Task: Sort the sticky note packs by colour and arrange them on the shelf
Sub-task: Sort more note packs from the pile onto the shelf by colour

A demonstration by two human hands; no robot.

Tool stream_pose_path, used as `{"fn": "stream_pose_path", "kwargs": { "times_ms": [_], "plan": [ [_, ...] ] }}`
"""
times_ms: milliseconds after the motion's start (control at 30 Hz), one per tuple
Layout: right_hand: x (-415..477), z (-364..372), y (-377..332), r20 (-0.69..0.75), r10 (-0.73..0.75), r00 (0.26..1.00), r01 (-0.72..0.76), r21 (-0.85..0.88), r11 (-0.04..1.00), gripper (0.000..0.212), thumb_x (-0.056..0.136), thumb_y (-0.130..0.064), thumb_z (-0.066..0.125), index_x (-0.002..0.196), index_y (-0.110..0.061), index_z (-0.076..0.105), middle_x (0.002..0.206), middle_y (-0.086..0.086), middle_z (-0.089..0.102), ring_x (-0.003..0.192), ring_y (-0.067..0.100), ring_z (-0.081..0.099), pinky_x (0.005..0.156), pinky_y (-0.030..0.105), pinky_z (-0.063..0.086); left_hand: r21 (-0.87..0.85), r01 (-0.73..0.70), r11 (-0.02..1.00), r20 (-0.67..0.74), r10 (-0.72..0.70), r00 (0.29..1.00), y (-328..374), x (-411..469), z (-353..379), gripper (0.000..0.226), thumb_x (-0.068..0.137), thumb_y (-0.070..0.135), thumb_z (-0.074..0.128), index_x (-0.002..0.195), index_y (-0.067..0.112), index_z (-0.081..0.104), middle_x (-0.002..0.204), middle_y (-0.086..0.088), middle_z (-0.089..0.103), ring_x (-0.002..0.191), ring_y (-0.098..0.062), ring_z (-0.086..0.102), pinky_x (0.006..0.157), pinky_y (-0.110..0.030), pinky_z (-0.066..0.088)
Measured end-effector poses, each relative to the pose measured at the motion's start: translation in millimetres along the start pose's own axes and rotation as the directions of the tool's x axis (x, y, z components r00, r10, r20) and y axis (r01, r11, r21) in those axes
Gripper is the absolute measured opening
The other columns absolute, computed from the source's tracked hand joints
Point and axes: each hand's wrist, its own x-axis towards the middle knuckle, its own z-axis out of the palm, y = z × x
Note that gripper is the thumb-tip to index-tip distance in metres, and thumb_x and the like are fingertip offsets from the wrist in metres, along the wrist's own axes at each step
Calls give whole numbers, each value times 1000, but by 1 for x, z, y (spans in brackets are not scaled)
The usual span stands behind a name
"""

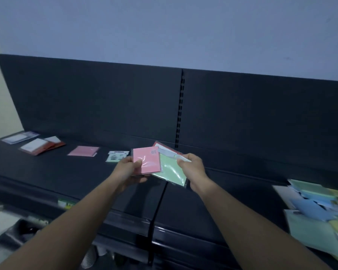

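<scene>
Above the black shelf (86,178), my left hand (128,170) grips a pink sticky note pack (147,162), thumb on its front. My right hand (193,171) pinches a pale green pack (171,170) together with a red-edged pack (164,148) fanned behind it. Laid out on the shelf from left to right are a purple-edged pack (20,137), red packs (42,147), a pink pack (83,151) and a green pack (116,155) lying label up.
A loose pile of blue, green and yellow packs (318,209) lies on the shelf at the far right, blurred. A slotted upright (180,108) splits the dark back panel. Lower shelves with small items (18,232) show at bottom left.
</scene>
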Motion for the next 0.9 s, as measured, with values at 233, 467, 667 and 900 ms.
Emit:
{"fn": "stream_pose_path", "kwargs": {
  "times_ms": [233,467,667,900],
  "plan": [
    [2,81,-14,97,-11,995,14,-37,999,6,95,-11,53,93,-12,59,88,3,63,69,12,55,56,21,42,-101,-51,994,16,53,998,10,19,-85,14,98,4,47,107,8,57,107,-15,66,90,-28,65,82,-43,55],
    [7,151,-17,169,-21,985,34,-76,997,10,94,-11,53,85,-14,57,81,-1,62,66,10,55,53,19,40,-45,-124,991,-188,113,976,14,36,-143,16,97,-1,46,108,2,56,101,-15,63,81,-26,64,55,-29,59],
    [35,194,-9,109,-13,994,26,-125,992,11,90,-11,56,80,-12,59,79,0,61,68,14,53,54,23,39,14,-191,981,-444,178,878,18,58,-178,16,95,0,45,107,4,55,100,-10,62,87,-27,64,70,-40,59],
    [83,220,2,51,34,998,-15,-326,945,16,85,-3,46,89,-14,57,104,9,65,93,27,61,75,32,49,123,-132,984,-624,180,761,23,87,-216,19,94,9,44,111,11,53,109,-10,60,96,-31,62,83,-51,56]
  ]
}}
